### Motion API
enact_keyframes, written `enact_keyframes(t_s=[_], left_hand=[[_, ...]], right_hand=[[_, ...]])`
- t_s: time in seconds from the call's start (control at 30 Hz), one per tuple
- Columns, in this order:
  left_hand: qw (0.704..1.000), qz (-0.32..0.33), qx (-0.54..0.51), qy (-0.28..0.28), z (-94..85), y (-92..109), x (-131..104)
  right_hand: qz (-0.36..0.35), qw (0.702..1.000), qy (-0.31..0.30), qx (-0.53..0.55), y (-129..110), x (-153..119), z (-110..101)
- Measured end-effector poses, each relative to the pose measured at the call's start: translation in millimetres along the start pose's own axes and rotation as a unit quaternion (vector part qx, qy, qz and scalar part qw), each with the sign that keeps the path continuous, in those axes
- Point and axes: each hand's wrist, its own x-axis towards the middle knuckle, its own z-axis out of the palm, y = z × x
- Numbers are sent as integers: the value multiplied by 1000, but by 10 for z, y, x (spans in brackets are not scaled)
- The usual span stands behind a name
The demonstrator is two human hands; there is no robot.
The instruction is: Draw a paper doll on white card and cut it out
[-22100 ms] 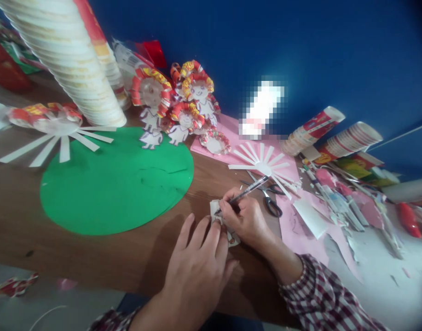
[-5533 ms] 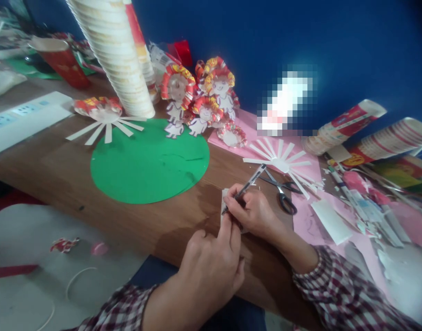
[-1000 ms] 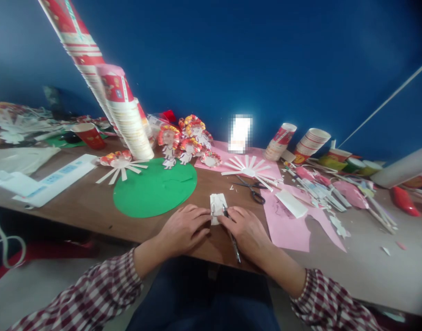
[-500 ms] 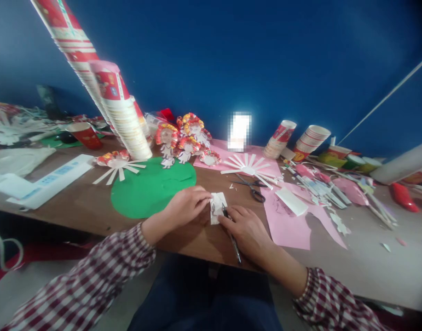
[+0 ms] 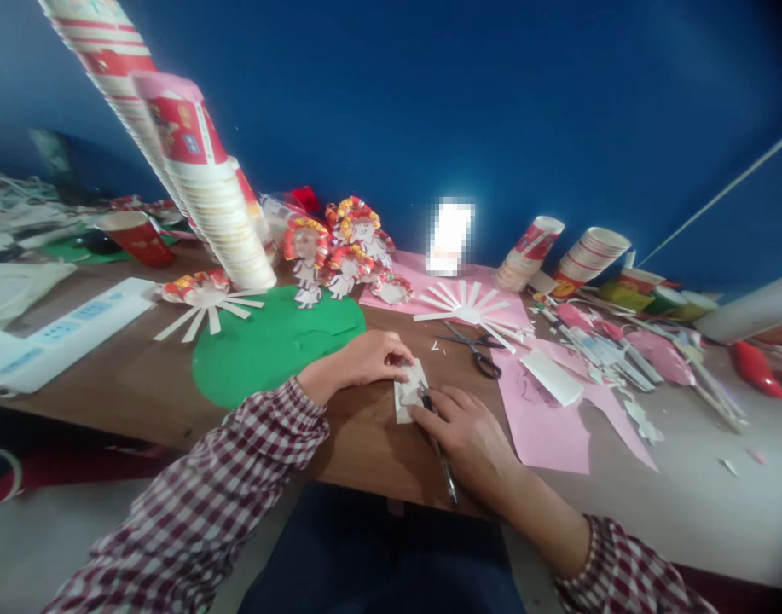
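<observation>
Already bearing drawn lines but apparently uncut, the small paper [image 5: 408, 397] lies just six o'clock of centre, the left hand [image 5: 367, 358] touching its twelve-o'clock edge, grip impossible to tell, the right hand [image 5: 468, 428] loosely clamped on the pen [image 5: 444, 465] at four o'clock.

A deep blue wall [image 5: 365, 94] fills the upper half of the frame, smooth and plain, slightly hazy toward the upper right. A thin white line [image 5: 723, 196] slants across it at right. Near centre, a bright pixelated rectangle [image 5: 451, 239] glows against the blue. A brown wood-look desk [image 5: 352, 460] spans the frame, greyer at lower right. Pale grey floor [image 5: 58, 537] shows at lower left.
</observation>
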Motion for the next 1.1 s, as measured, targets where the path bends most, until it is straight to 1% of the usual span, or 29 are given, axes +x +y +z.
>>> enact_keyframes(t_s=[0.17, 0.33, 0.53, 0.8, 1.1], left_hand=[[1000, -10, -8, 7, 14, -36, 5], [1000, -13, -9, -10, 3, -34, 15], [999, -30, -4, -19, -8, -5, 31], [1000, -21, -5, -15, -2, -16, 22], [999, -31, -9, -19, -11, 0, 32]], right_hand=[[1, 1000, 17, 19, 17, -2, 64], [-1, 999, 31, 31, 31, -11, 92], [0, 999, 33, 32, 35, -29, 82], [0, 999, 40, 25, 33, -21, 72], [2, 999, 41, 21, 32, -17, 81]])
